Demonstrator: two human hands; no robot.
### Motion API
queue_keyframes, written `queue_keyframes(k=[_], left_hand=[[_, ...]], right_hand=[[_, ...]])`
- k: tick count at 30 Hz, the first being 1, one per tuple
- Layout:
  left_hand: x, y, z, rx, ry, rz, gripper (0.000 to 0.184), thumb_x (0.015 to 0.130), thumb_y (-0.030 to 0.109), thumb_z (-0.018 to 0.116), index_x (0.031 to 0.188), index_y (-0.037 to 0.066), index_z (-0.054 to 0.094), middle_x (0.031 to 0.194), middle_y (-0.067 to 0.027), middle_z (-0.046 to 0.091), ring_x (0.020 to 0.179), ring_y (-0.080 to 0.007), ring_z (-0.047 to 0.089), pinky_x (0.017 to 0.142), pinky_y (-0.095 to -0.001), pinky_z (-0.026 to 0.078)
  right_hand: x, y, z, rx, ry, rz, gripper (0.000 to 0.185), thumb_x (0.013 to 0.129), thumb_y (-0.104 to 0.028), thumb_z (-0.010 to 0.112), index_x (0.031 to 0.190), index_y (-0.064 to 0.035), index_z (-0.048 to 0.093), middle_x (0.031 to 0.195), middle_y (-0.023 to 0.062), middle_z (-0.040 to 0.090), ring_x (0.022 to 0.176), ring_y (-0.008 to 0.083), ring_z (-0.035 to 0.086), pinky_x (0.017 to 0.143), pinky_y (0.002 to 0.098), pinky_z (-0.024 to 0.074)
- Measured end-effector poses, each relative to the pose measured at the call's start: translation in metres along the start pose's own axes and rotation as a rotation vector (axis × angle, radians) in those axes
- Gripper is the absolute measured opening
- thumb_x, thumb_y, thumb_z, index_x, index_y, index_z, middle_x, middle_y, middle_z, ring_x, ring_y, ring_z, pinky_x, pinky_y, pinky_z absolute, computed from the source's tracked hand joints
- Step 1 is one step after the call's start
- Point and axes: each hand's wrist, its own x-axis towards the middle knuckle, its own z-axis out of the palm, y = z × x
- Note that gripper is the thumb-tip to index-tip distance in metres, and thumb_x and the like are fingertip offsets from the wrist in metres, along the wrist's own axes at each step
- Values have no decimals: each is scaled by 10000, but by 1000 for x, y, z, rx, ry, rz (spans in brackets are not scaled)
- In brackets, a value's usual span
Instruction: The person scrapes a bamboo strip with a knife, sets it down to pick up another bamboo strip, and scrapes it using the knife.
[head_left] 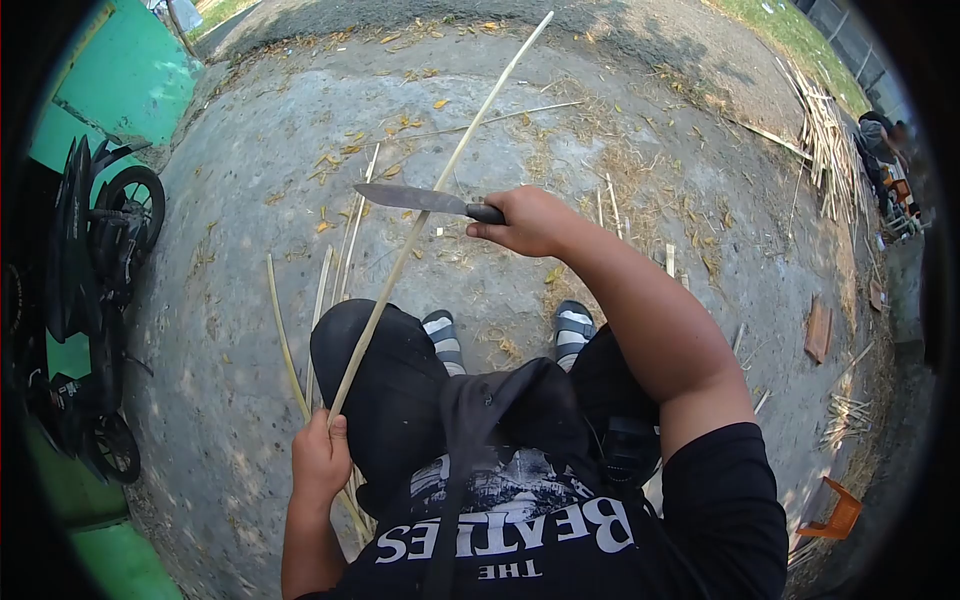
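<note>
My left hand (321, 452) is closed round the lower end of a long pale bamboo strip (385, 293), beside my left knee. The strip slants up and away to the right, past the far side of my feet. In my right hand (525, 222) is the dark handle of a large knife (415, 198), its blade pointing left. The blade crosses the strip around its middle and appears to touch it. More strips (282, 330) lie on the ground by my left leg, partly hidden by my knee and arm.
A motorcycle (95, 300) stands at the left by a green wall (130, 75). At the right are a pile of bamboo strips (828, 150), an orange plastic stool (832, 510) and a brown block (818, 330). A person (880, 150) is at the far right edge. Shavings and leaves litter the concrete.
</note>
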Motion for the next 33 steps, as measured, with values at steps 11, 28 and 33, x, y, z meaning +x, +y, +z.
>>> queue_keyframes(k=[11, 28, 33], left_hand=[[-8, -11, 6, -559, -289, -385, 426, 1123, 378, 478, 869, 50, 573, 701, 14, 524, 602, -89, 462, 555, -297, 395], [-4, -5, 7, -215, -172, -177, 452, 1102, 363, 502, 857, -4, 600, 651, -158, 595, 604, -283, 614, 591, -409, 457], [-2, 0, 9, -198, -159, -167, 447, 1097, 358, 510, 861, -10, 605, 666, -171, 614, 624, -305, 639, 599, -418, 468]], right_hand=[[-9, 3, 15, 231, -304, -129, 718, 1009, -676, 477, 1167, -12, 699, 1023, 245, 712, 1002, 414, 682, 893, 499, 520], [-20, -40, 14, 4, -352, -166, 652, 1034, -630, 490, 1170, -31, 709, 1040, 232, 722, 1034, 420, 685, 906, 509, 527], [-8, -16, 11, 72, -271, -101, 684, 1024, -657, 478, 1185, -31, 704, 1047, 238, 721, 1044, 428, 680, 907, 512, 525]])
